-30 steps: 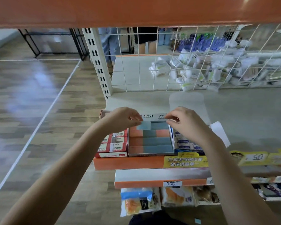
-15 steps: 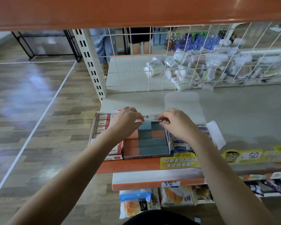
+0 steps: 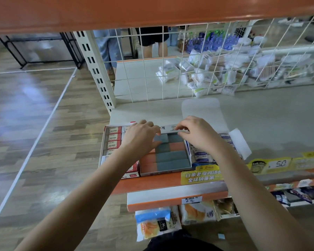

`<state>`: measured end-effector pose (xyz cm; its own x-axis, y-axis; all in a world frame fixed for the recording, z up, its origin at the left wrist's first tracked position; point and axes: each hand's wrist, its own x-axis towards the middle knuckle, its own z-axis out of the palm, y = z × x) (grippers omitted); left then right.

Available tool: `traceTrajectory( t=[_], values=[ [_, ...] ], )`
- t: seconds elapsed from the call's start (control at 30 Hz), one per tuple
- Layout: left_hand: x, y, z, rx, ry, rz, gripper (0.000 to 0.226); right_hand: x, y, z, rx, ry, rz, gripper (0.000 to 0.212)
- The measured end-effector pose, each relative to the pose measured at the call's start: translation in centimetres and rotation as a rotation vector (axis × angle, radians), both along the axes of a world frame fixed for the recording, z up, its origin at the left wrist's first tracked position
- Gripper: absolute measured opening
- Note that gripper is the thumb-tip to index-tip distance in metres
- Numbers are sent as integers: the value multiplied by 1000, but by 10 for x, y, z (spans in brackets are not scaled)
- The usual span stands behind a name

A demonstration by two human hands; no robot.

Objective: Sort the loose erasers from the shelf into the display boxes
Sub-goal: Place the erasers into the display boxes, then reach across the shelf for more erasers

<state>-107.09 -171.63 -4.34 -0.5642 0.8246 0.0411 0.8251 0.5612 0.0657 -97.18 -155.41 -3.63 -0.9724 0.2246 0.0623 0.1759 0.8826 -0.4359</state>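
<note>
Left hand (image 3: 140,137) fingers (image 3: 155,144) extended, pressing top of blue-grey eraser (image 3: 161,138) at back row of middle display box (image 3: 188,156), centre of frame. Right hand (image 3: 198,134) fingers (image 3: 181,134) loosely curled over box's far edge; whether they pinch anything, cannot tell. Eraser likely light, stiff, slightly grippy, not fragile; best pinched by long sides. Neighbouring boxed erasers (image 3: 113,137) left, on shelf (image 3: 261,115).

Eraser (image 3: 161,138): held above the middle display box (image 3: 188,156) a second ago, now seated in its back row. Left hand (image 3: 140,137), right hand (image 3: 196,133): lower, fingertips pressing there.
</note>
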Motion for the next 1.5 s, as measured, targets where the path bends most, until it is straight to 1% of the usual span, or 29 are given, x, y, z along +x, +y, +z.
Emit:
traceTrajectory(
  t=[0.17,0.23,0.33,0.4,0.47,0.6,0.73,0.83,0.9,0.97,1.13,1.2,1.3,1.4,1.5],
  values=[
    [-1,21,12,64,-97,-59,35,12,16,7,47,-18,-46,31],
    [2,50,22,82,-123,-113,36,21,32,13,70,-21,-80,33],
    [22,110,36,87,-78,-223,38,43,66,22,127,-4,-159,36],
    [45,154,44,91,-13,-299,40,66,97,26,170,-27,-234,39],
    [76,201,48,37,39,-369,45,98,133,29,180,-53,-324,41],
    [147,297,43,-66,65,-482,50,182,213,23,188,-94,-484,41],
    [221,391,29,-84,48,-537,49,261,297,18,234,-216,-595,46],
    [267,456,15,-90,11,-554,50,311,354,14,231,-324,-639,48],
    [288,495,6,-74,-17,-552,49,336,391,9,180,-352,-676,47],
    [301,529,-2,-67,-55,-537,48,352,427,2,141,-336,-685,48],
    [292,605,-16,-43,-76,-416,44,355,514,-15,164,-295,-645,47],
    [278,634,-19,-15,-61,-382,44,345,548,-21,191,-281,-636,46],
    [255,673,-24,34,-85,-330,43,323,596,-24,254,-246,-607,46],
    [238,699,-31,43,-73,-316,44,304,642,-25,311,-236,-571,49],
    [228,713,-40,40,-93,-306,33,296,674,-25,368,-268,-491,46]
  ],
)
